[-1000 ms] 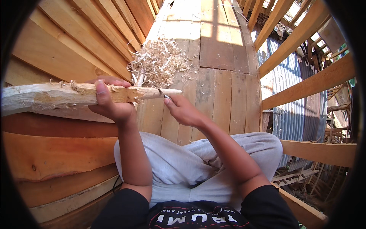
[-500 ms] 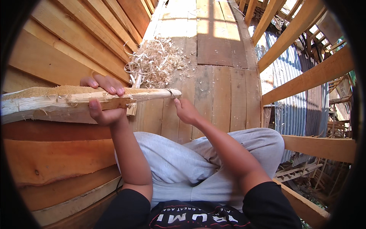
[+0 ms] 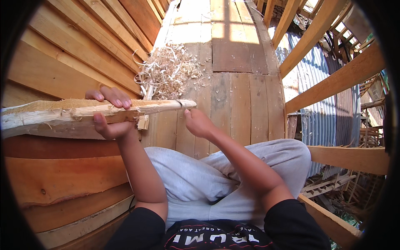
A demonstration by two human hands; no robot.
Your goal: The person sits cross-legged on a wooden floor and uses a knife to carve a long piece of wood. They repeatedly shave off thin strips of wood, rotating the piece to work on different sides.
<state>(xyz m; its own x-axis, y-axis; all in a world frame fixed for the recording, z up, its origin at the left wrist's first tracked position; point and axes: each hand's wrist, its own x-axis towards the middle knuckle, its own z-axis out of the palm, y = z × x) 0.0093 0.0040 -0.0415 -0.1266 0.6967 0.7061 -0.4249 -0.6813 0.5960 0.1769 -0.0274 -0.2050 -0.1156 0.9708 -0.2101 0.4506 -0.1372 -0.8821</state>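
Plank flooring [image 3: 221, 89] runs off ahead in the head view (only angle I've got), slatted boards [image 3: 75, 58] down the left, wooden railing [image 3: 337, 93] on the right, and a messy heap of curly shavings [image 3: 168, 71] on the floor. Chunky length of wood [image 3: 66, 111] is out in front of the crossed legs [image 3: 191, 175], more to the left. Long axis goes pretty much left-right, thin end pointing right and angled slightly away from the person, fat end running off toward the left edge. Left hand [image 3: 116, 130] is clamped round the middle, fingers over the far side, thumb on the near side. Right hand [image 3: 199, 123] has its fingers curled together on a small blade [image 3: 180, 102] lying across the wood near the tip; grip's mostly hidden. Looks like shaving down the thin end to me. I'd say another stroke calls for a firm left hold and a shallow blade angle.
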